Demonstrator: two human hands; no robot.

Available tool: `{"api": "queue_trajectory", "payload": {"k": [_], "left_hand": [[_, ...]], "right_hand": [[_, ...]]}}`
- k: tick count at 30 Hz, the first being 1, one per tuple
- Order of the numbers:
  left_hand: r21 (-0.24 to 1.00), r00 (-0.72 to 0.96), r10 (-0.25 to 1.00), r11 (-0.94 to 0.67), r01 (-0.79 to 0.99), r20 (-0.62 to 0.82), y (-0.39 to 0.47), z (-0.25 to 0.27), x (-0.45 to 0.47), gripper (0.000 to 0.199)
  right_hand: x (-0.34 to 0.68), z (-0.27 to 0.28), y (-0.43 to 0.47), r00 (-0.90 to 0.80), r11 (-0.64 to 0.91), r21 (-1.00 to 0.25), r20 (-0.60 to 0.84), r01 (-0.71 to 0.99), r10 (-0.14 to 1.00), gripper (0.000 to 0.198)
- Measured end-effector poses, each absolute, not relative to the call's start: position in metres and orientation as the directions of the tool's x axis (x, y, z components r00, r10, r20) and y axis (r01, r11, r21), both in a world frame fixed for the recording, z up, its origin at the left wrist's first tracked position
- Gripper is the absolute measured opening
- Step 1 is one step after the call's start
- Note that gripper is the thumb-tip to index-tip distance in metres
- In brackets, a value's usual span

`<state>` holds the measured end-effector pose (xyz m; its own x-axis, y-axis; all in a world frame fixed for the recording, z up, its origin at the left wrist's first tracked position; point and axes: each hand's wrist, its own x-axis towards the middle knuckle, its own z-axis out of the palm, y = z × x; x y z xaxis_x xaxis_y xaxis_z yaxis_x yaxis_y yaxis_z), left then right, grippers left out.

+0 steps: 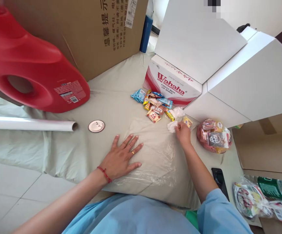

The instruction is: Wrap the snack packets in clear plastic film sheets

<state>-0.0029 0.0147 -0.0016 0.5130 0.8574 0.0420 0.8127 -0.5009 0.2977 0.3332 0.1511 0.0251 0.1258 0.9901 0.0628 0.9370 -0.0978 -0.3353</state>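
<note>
Left hand (121, 159): one, palm down, fingers spread, grasping nothing; it lies at the left edge of a clear plastic film (153, 156), which is spread wrinkled over a pale cloth (111, 97). Whether the film is a sheet or a bag cannot be told.

Right hand (183, 134): one, fingertips drawn together in a pinch on a crumpled white wad (172, 126), beyond the film's far edge. Material of the wad uncertain, thin plastic or tissue.

Second white wad (178, 112): one, just beyond the first.

Yellow snack packet (187, 121): one, just right of the right hand.

Snack packets (154, 117): a heap, blue, yellow, red and cream, in front of the Wahaha water carton (172, 85).

Bundle of packaged snacks (214, 138): one, round, to the right of the right forearm.

Round badge (96, 126): one, left of the left hand, well apart from the heap.

Condition risks, judged: the thin wad may slip or tear if the pinch is slack or pulled hard; a sideways sweep of the right hand could knock the yellow snack packet or scatter the heap; the light film may ruck up if the left palm slides.
</note>
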Motion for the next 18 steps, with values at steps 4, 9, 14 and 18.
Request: {"api": "queue_trajectory", "payload": {"k": [4,9,14,18], "left_hand": [[0.337,0.511,0.858,-0.495,0.801,0.044,0.015,-0.004,-0.003,0.080],[0.361,0.505,0.861,-0.490,0.794,0.059,0.014,-0.004,-0.002,0.078],[0.366,0.497,0.865,-0.485,0.795,0.068,0.013,-0.002,-0.002,0.078],[0.374,0.502,0.863,-0.485,0.791,0.057,0.013,-0.002,-0.002,0.077]], "right_hand": [[0.341,0.050,0.146,0.110,-0.044,-0.272,0.233,0.961,0.966,0.039],[0.299,0.064,0.165,-0.140,0.193,-0.273,0.203,0.942,0.969,0.031],[0.247,0.054,0.199,-0.155,0.185,-0.257,0.131,0.949,0.979,0.035],[0.239,0.045,0.218,-0.258,0.259,-0.202,0.029,0.945,0.966,0.062]]}}
